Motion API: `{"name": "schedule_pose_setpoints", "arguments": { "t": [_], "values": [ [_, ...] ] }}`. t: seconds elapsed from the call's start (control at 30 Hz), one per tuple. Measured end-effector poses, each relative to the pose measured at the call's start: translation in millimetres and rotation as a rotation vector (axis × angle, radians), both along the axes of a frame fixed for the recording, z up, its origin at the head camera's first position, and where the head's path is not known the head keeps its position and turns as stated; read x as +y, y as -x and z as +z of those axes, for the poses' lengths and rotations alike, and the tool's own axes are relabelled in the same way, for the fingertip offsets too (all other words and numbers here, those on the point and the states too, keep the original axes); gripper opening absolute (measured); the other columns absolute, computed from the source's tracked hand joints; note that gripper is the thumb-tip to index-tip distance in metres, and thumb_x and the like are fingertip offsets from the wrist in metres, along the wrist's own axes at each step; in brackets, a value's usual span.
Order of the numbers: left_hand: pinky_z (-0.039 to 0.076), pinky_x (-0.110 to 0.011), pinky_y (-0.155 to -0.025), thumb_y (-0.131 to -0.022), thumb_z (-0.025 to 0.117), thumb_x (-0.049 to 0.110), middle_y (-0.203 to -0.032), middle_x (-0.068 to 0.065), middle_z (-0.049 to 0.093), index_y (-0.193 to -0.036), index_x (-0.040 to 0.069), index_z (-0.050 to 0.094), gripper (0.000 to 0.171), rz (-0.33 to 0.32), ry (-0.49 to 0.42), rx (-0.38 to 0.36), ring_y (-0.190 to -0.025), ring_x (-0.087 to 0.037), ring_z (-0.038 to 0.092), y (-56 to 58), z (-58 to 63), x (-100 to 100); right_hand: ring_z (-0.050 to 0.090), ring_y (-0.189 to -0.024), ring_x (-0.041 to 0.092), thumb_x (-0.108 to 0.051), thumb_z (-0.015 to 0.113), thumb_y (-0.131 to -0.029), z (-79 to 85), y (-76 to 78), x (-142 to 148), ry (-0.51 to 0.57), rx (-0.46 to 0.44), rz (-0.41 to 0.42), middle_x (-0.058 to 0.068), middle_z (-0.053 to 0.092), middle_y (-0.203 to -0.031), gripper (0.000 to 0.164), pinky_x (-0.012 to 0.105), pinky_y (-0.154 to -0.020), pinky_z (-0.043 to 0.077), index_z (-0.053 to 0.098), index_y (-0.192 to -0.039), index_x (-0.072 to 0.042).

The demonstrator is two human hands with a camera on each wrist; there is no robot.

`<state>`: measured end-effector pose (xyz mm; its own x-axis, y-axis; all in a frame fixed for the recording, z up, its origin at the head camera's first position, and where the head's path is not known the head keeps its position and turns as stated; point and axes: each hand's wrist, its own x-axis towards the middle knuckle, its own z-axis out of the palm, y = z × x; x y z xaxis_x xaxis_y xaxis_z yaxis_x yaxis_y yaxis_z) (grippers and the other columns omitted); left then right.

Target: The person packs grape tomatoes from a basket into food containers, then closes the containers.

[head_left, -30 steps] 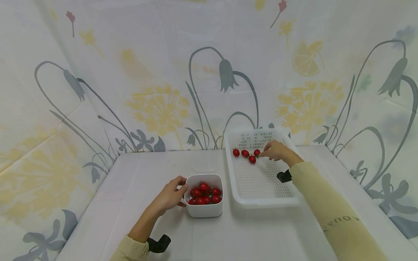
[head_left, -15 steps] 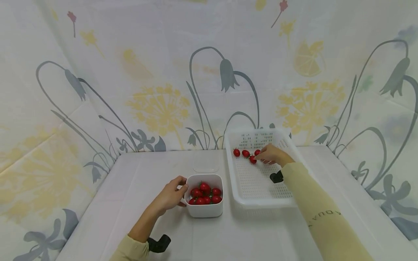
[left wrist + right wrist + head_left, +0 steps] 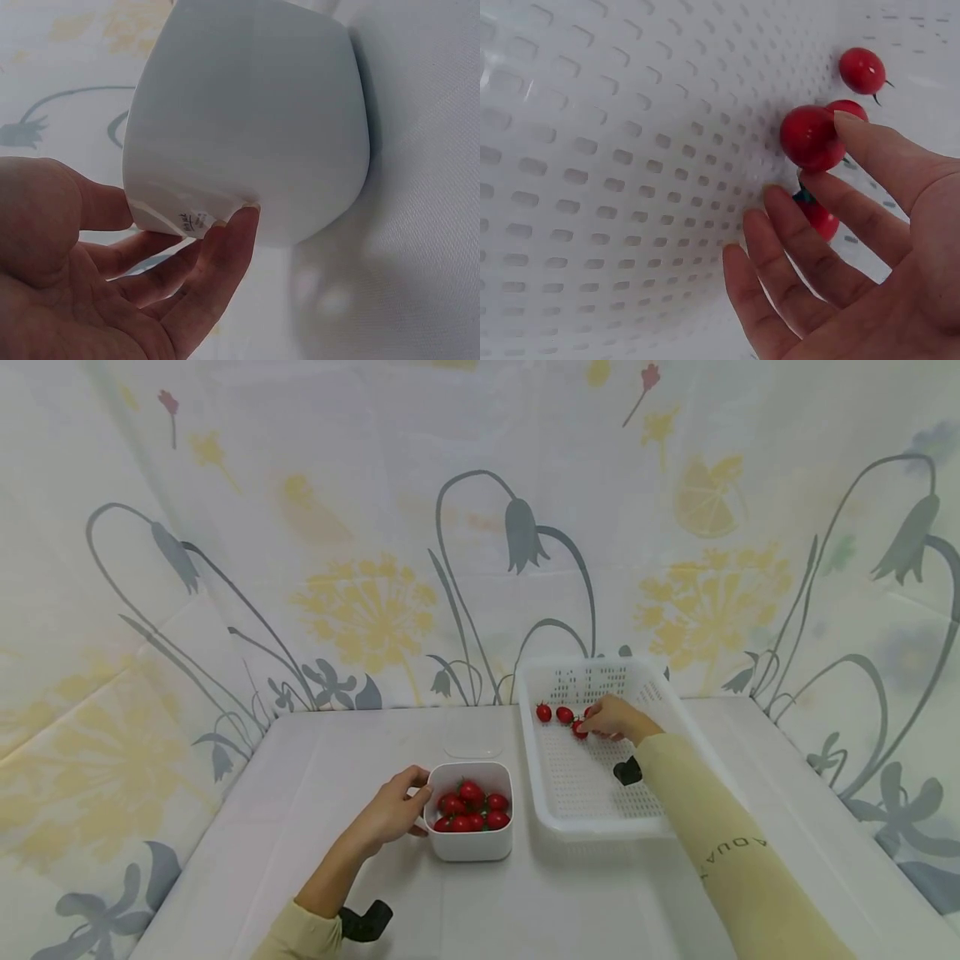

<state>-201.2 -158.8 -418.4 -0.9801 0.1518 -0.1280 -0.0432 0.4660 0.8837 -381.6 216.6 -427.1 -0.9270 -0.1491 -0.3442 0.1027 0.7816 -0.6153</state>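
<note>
In the head view my left hand steadies a small white square container at its left side. The left wrist view shows the thumb at the rim and curled fingertips against the outer wall. Several red cherry tomatoes lie inside that container. My right hand is down in a white perforated basket, its thumb and index finger pinching a cherry tomato. Other cherry tomatoes lie close by: one beyond the thumb, and another partly behind the fingers.
Behind the small container lies a flat, pale, rounded-square piece, like a lid. Both containers stand on a white-covered table. A flower-patterned cloth hangs behind the table. Each wrist wears a black mount.
My right hand has moved left and slightly toward me inside the basket, and its fingertips have closed on the nearest cherry tomato. The left hand and small container have stayed in place.
</note>
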Motion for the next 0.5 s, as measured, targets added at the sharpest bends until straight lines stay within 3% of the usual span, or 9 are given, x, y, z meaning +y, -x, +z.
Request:
{"name": "schedule_pose_setpoints", "arguments": {
  "t": [0.17, 0.5],
  "values": [
    [0.064, -0.040, -0.065, -0.106, 0.052, 0.012, -0.132, -0.018, 0.059, -0.126, 0.002, 0.058, 0.024, 0.003, 0.004, -0.004, -0.096, -0.029, 0.066, -1.4, -0.1, 0.5, 0.060, -0.076, 0.016, -0.023, 0.072, -0.095, -2.0, -0.6, -4.9, -0.034, 0.031, 0.023, 0.004, 0.064, -0.080, 0.034, 0.038, -0.076, 0.059, 0.067, -0.114, 0.004],
    [0.064, -0.039, -0.064, -0.106, 0.052, 0.011, -0.131, -0.019, 0.059, -0.125, 0.001, 0.058, 0.023, 0.001, -0.004, -0.002, -0.095, -0.029, 0.065, 0.1, -0.7, 0.0, 0.066, -0.067, 0.012, -0.009, 0.079, -0.087, 1.6, -4.3, -14.6, 0.019, 0.053, 0.069, 0.011, 0.074, -0.079, 0.015, 0.029, -0.069, 0.062, 0.072, -0.091, 0.004]
  ]
}}
